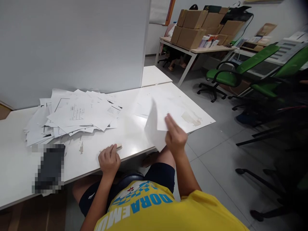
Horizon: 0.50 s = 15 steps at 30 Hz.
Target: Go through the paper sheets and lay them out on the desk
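Head view: right hand (176, 136) right of center, grip pinched on a blurred, bent white sheet (155, 133) by the worktop (131, 134) edge. Left hand (109, 160), lower center-left, curls at a small pale object (119, 146), can't tell if gripped; loose paper pile (77, 110) center-left, dark pixelated object (51, 166) lower left.

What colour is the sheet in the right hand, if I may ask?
The sheet is white; see the head view.
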Each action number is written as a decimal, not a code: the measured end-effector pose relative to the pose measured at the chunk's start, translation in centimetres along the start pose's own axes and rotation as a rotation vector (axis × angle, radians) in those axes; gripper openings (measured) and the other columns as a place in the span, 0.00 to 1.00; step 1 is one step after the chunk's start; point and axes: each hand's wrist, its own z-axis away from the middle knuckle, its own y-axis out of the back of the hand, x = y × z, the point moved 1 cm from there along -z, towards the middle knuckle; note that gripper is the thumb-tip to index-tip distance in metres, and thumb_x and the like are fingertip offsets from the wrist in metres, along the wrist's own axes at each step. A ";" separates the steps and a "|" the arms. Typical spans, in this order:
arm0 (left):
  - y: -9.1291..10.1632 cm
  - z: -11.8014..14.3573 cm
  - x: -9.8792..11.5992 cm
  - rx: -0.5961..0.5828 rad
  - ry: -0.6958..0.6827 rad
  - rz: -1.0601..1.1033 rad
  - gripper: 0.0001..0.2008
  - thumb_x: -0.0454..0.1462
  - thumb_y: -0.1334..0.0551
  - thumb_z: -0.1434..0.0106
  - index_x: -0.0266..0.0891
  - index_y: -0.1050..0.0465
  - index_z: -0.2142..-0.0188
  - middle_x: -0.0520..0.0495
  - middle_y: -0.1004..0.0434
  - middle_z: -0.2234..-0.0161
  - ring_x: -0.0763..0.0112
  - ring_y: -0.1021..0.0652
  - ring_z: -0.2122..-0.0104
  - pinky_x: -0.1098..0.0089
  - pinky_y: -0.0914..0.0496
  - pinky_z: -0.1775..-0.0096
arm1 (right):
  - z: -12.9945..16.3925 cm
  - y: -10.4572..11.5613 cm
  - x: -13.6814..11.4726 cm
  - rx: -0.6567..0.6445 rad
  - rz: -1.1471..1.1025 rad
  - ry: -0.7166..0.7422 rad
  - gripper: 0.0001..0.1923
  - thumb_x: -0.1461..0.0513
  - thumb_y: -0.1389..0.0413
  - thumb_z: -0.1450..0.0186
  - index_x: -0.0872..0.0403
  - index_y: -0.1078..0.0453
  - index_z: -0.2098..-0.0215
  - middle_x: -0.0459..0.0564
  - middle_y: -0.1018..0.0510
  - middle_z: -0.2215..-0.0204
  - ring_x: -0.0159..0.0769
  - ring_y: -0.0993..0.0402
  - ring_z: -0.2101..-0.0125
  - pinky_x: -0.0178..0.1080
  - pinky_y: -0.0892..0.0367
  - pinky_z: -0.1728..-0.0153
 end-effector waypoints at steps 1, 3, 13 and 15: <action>0.1 0.0 0.0 -0.004 -0.003 -0.001 0.21 0.29 0.41 0.39 0.42 0.24 0.47 0.39 0.19 0.55 0.57 0.23 0.54 0.56 0.33 0.49 | -0.5 0.2 0.8 0.097 0.024 0.010 0.22 0.65 0.56 0.27 0.48 0.28 0.41 0.55 0.18 0.48 0.41 0.17 0.54 0.43 0.18 0.60; 0.2 -0.1 0.1 -0.008 -0.010 -0.011 0.21 0.29 0.41 0.38 0.42 0.24 0.46 0.39 0.19 0.55 0.57 0.23 0.54 0.57 0.33 0.49 | -1.1 -0.1 1.9 0.186 0.045 0.046 0.18 0.58 0.54 0.25 0.47 0.23 0.50 0.54 0.16 0.53 0.44 0.18 0.51 0.48 0.19 0.55; 0.3 0.2 0.3 -0.007 -0.035 -0.041 0.21 0.30 0.40 0.38 0.41 0.24 0.46 0.40 0.18 0.55 0.57 0.22 0.54 0.58 0.33 0.48 | -2.9 -14.4 6.2 -0.737 -0.050 -0.113 0.23 0.72 0.55 0.31 0.59 0.27 0.43 0.61 0.30 0.35 0.45 0.38 0.32 0.59 0.47 0.31; 0.2 0.4 0.2 -0.012 -0.031 -0.047 0.22 0.31 0.41 0.38 0.41 0.25 0.45 0.39 0.18 0.54 0.57 0.22 0.53 0.57 0.33 0.48 | -2.4 -15.9 7.2 -0.862 -0.044 -0.220 0.22 0.70 0.53 0.30 0.63 0.31 0.40 0.66 0.33 0.34 0.50 0.38 0.32 0.61 0.44 0.33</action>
